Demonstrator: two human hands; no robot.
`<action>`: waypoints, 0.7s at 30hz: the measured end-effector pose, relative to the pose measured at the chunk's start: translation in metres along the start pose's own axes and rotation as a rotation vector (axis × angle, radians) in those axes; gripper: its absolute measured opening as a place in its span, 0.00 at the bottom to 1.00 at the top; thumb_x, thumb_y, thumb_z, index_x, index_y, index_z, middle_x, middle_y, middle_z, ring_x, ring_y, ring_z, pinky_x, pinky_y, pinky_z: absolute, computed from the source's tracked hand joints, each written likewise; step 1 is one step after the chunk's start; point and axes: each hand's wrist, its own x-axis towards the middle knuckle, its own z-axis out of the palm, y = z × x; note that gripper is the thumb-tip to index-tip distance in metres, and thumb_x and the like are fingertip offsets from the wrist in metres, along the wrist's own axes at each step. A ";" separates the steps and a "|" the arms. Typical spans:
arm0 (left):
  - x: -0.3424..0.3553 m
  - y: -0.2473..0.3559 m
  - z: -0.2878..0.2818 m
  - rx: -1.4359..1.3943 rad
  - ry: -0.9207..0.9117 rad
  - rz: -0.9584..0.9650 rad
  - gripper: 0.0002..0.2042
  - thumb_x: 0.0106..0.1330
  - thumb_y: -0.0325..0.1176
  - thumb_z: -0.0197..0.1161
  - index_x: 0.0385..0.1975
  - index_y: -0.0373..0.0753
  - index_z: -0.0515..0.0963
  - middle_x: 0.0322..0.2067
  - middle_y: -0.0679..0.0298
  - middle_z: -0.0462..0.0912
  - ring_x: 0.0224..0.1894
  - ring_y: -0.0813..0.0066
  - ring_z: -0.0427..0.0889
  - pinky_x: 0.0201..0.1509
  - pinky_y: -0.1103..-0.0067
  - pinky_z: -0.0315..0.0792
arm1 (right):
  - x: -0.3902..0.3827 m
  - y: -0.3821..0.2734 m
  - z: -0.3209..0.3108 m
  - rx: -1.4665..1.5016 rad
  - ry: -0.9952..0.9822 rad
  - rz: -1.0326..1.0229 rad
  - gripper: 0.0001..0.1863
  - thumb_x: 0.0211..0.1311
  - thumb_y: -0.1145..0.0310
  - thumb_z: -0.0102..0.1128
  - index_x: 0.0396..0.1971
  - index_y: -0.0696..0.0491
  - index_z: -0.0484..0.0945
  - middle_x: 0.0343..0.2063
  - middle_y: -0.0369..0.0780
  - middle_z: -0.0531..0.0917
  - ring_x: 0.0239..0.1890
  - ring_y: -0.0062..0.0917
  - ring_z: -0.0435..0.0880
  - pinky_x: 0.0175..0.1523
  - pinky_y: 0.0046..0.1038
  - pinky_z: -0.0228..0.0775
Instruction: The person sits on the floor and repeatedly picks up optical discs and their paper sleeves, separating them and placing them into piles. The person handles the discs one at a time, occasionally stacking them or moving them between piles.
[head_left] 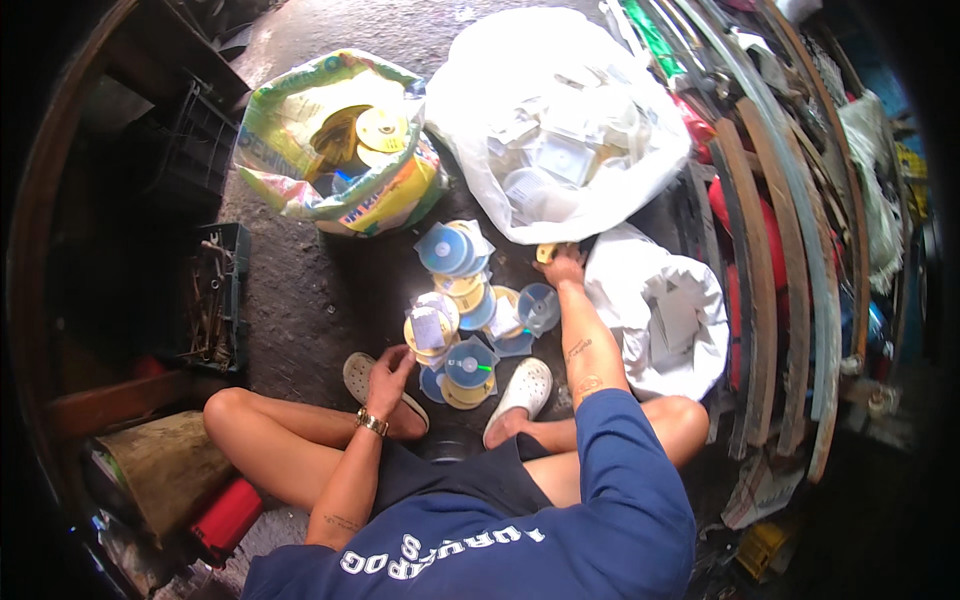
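Several discs lie in an overlapping heap on the ground between my feet, some blue-silver, others with cream-yellow faces. My left hand (388, 378) has its fingers drawn together at the left edge of the heap, beside a cream disc (413, 333) and a clear sleeve (430, 330); anything between the fingertips cannot be made out. My right hand (566, 266) reaches past the heap, closed on a small yellow object (546, 253) whose kind is unclear. It is just below a large white sack (455, 85) full of clear plastic cases (563, 160).
A colourful printed sack (400, 195) with yellow discs stands at far left. Another white sack (705, 335) holds pale flat pieces near my right knee. Metal and wooden bars (770, 290) line the right side. A tool crate (235, 275) and a red object (228, 520) are at left.
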 end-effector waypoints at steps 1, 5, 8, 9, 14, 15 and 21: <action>0.006 -0.004 0.003 0.059 0.006 0.010 0.21 0.72 0.43 0.67 0.55 0.32 0.81 0.49 0.54 0.88 0.52 0.67 0.86 0.57 0.73 0.77 | 0.001 0.002 0.007 -0.055 0.057 -0.048 0.56 0.55 0.34 0.69 0.74 0.56 0.59 0.74 0.56 0.60 0.77 0.48 0.56 0.77 0.54 0.50; 0.068 0.000 0.038 0.419 -0.028 0.124 0.24 0.67 0.47 0.69 0.55 0.35 0.81 0.50 0.47 0.86 0.55 0.51 0.84 0.61 0.65 0.75 | -0.027 -0.003 0.010 -0.271 0.214 -0.237 0.40 0.65 0.44 0.63 0.69 0.56 0.69 0.55 0.58 0.81 0.58 0.50 0.83 0.61 0.57 0.72; 0.164 0.028 0.085 0.665 0.007 0.372 0.40 0.57 0.53 0.76 0.68 0.47 0.69 0.67 0.52 0.70 0.69 0.46 0.68 0.69 0.51 0.66 | -0.080 -0.030 -0.039 -0.101 0.023 -0.306 0.25 0.66 0.54 0.60 0.57 0.53 0.80 0.39 0.51 0.89 0.41 0.53 0.88 0.49 0.58 0.78; 0.192 0.040 0.105 0.767 0.014 0.311 0.46 0.53 0.57 0.78 0.72 0.52 0.65 0.73 0.52 0.63 0.74 0.42 0.61 0.71 0.45 0.63 | -0.101 -0.043 -0.068 -0.055 -0.004 -0.363 0.20 0.67 0.57 0.58 0.51 0.53 0.81 0.35 0.53 0.88 0.38 0.54 0.88 0.47 0.55 0.79; 0.270 0.068 0.142 1.211 -0.359 0.183 0.61 0.42 0.72 0.75 0.80 0.65 0.50 0.82 0.57 0.35 0.82 0.40 0.35 0.70 0.24 0.44 | -0.198 -0.103 -0.247 0.370 -0.357 -0.653 0.16 0.70 0.59 0.60 0.39 0.59 0.82 0.27 0.48 0.87 0.31 0.45 0.87 0.41 0.40 0.78; 0.267 0.064 0.143 1.249 -0.335 0.217 0.57 0.49 0.71 0.71 0.80 0.66 0.48 0.82 0.57 0.40 0.81 0.40 0.38 0.70 0.26 0.46 | -0.208 -0.111 -0.275 0.593 -0.444 -0.617 0.17 0.71 0.58 0.61 0.45 0.59 0.82 0.33 0.46 0.88 0.34 0.39 0.87 0.42 0.37 0.76; 0.201 0.001 0.114 1.216 -0.303 0.410 0.36 0.68 0.58 0.60 0.76 0.58 0.60 0.79 0.58 0.51 0.79 0.46 0.50 0.68 0.28 0.53 | -0.193 -0.105 -0.296 1.593 -0.519 -0.615 0.27 0.76 0.66 0.60 0.69 0.60 0.68 0.56 0.45 0.84 0.48 0.28 0.87 0.50 0.29 0.81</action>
